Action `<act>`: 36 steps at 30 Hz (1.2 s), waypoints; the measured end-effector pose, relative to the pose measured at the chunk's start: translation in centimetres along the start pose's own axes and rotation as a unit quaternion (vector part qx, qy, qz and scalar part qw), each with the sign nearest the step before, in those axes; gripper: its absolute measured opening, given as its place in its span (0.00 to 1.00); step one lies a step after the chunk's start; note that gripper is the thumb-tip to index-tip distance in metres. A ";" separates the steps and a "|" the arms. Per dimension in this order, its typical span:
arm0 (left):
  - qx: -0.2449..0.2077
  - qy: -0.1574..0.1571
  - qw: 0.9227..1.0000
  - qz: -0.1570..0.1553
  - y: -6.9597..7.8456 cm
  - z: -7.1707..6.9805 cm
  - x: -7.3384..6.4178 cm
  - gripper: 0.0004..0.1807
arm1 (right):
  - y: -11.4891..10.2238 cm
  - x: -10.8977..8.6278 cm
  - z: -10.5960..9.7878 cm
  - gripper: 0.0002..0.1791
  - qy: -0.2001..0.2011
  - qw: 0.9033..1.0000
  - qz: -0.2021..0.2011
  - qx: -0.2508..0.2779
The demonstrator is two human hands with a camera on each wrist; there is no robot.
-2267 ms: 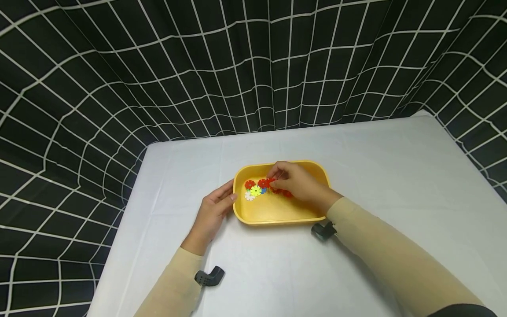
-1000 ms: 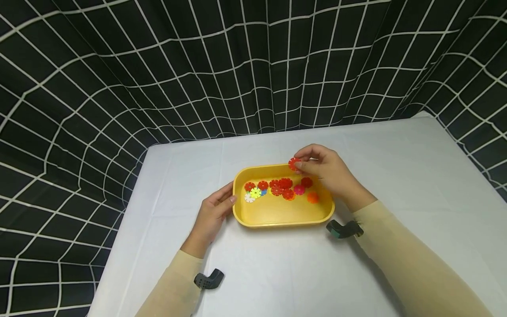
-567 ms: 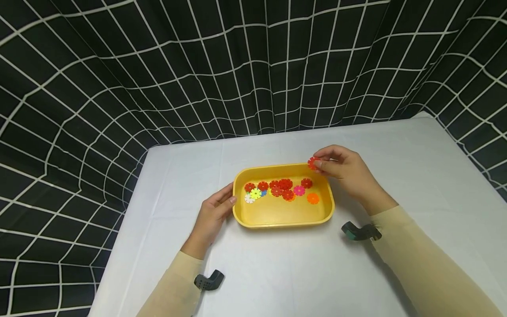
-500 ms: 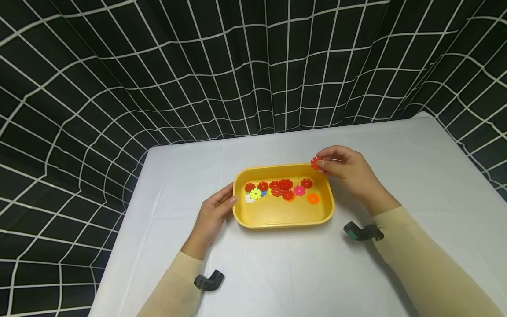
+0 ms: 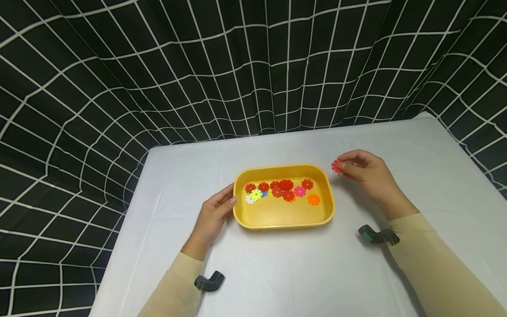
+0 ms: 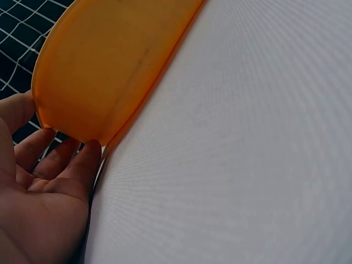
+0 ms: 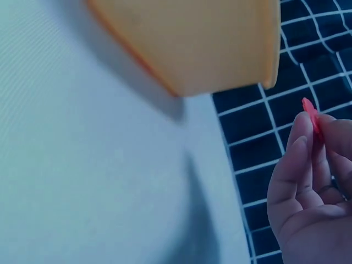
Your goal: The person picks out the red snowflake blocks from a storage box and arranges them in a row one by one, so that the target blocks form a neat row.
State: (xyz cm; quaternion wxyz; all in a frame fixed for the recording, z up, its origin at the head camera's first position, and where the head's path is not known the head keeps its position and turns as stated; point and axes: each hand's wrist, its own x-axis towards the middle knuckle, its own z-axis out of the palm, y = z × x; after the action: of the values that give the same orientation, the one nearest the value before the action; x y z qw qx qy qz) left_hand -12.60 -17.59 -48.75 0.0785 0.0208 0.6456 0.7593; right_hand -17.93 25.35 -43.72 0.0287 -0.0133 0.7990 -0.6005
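My right hand (image 5: 368, 174) pinches a red notched snowflake disc (image 5: 336, 166) between thumb and fingers, above the table to the right of the yellow tray (image 5: 277, 220). In the right wrist view the red disc (image 7: 311, 114) is seen nearly edge-on at the fingertips. My left hand (image 5: 214, 213) holds the tray's left end, thumb at the rim and fingertips against the outer wall (image 6: 82, 118). Inside the tray lie several notched discs, mostly red (image 5: 286, 185), with a yellow one (image 5: 256, 194), a white one (image 5: 249, 199), a pink one (image 5: 299, 191) and an orange one (image 5: 314, 199).
The tray rests on a white-covered table (image 5: 293, 264). A black curtain with a white grid (image 5: 253, 66) hangs behind and beside the table. A dark wrist camera (image 5: 378, 235) projects from the right sleeve, another (image 5: 210, 281) from the left.
My right hand has lifted a red disc out of the tray and carried it right, past the tray's right end. My left hand has stayed at the tray's left end.
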 end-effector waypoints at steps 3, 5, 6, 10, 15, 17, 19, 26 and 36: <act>0.001 0.000 1.000 0.001 0.0 0.0 0.0 0.26 | 0.8 -0.2 -0.4 0.20 -0.004 1.000 0.007 -0.008; 0.002 0.000 1.000 0.000 0.0 -0.1 0.0 0.26 | 1.2 -0.3 -0.5 0.20 -0.003 1.000 0.017 -0.021; 0.003 0.000 1.000 0.000 0.0 -0.1 0.0 0.26 | 1.3 -0.4 -0.6 0.20 -0.003 0.999 0.025 -0.032; 0.004 -0.001 1.000 -0.002 -0.1 -0.1 0.0 0.26 | 2.0 -0.9 -1.0 0.21 -0.005 0.995 0.052 -0.079; 0.005 -0.001 1.000 -0.001 0.0 -0.1 0.0 0.26 | 3.1 -1.4 -1.2 0.22 -0.009 0.990 0.062 -0.122; 0.005 -0.002 1.000 0.001 0.0 -0.1 0.0 0.27 | 3.5 -1.5 -1.2 0.22 -0.007 0.990 0.061 -0.128; 0.000 -0.002 1.000 0.004 0.0 0.0 0.0 0.27 | 3.8 -1.5 -1.1 0.22 -0.006 0.989 0.060 -0.138; -0.006 -0.005 1.000 0.007 0.1 0.0 -0.1 0.27 | 4.4 -1.5 -0.6 0.18 -0.008 0.983 0.052 -0.175; -0.010 -0.006 1.000 0.007 0.2 0.0 -0.2 0.28 | 4.4 -1.7 -0.1 0.12 -0.015 0.978 0.034 -0.207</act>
State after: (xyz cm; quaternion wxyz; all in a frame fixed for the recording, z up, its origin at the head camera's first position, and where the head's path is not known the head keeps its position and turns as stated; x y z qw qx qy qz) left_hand -12.44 -17.61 -48.59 0.0773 0.0292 0.6377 0.7659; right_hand -16.18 26.79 -47.85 0.0575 -0.0004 0.9054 -0.4206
